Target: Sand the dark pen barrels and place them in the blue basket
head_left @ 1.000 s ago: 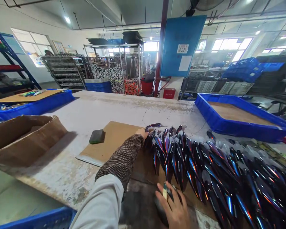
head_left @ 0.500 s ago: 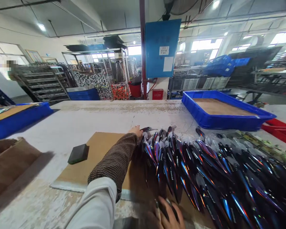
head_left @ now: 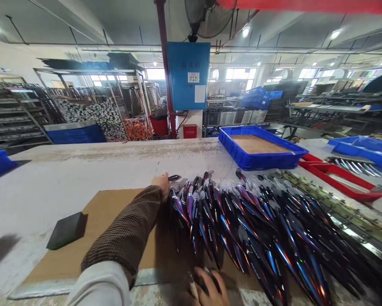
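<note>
**Iridescent fishing lure bodies (head_left: 210,225), heaped**
Left hand (head_left: 161,182) touching pile's far end, grip unclear; right hand (head_left: 208,289) curled below pile, grip unclear; blue plastic tray (head_left: 261,162) beyond pile.

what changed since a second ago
The view swung right, and the right hand dropped lower, keeping its small pale stick. The left hand stayed at the far end of the shiny lures, which look unmoved.

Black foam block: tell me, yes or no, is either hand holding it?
No, the black foam block lies on the cardboard sheet, apart from the left hand and the right hand.
</note>
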`<act>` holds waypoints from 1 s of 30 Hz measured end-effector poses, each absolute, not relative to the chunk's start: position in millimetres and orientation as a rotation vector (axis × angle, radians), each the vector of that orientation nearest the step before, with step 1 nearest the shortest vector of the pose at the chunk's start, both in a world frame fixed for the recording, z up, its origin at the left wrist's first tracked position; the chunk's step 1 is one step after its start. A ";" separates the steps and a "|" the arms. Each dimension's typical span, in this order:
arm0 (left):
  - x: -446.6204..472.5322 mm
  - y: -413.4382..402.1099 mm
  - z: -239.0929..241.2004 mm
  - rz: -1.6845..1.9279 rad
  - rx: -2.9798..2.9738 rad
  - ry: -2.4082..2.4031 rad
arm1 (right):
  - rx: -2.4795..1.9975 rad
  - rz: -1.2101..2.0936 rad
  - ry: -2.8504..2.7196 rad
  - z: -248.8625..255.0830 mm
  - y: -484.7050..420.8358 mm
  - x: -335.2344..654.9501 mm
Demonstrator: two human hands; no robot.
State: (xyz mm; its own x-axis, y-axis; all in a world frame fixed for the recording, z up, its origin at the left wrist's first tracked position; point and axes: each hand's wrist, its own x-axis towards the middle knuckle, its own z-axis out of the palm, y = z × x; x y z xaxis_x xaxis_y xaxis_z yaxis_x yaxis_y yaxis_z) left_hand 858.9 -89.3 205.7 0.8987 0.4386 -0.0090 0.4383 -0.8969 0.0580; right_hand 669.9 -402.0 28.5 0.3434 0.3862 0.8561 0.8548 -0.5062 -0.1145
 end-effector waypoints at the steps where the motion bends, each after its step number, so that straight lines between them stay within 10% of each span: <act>1: 850.4 -89.1 212.9 0.024 3.001 0.689 | -2.037 -1.082 -1.147 40.2 -407.2 670.9; 8: 707.3 -101.6 232.7 0.204 2.886 0.770 | -2.143 -0.496 -1.501 123.2 -447.7 658.7; 18: 431.3 -255.7 155.8 0.532 2.399 0.871 | -2.127 -0.308 -1.542 113.9 -457.4 654.5; 30: 386.3 -338.4 102.0 0.588 1.959 0.931 | -1.854 0.001 -1.268 151.2 -435.8 653.9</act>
State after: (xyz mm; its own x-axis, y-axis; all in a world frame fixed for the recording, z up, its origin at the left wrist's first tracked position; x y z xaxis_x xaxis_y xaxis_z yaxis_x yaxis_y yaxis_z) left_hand 386.3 -338.4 102.0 0.6097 0.7912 0.0480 0.3831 -0.3471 0.8560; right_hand 653.9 -435.8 151.2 0.4819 0.7579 0.4397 0.7570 -0.1073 -0.6446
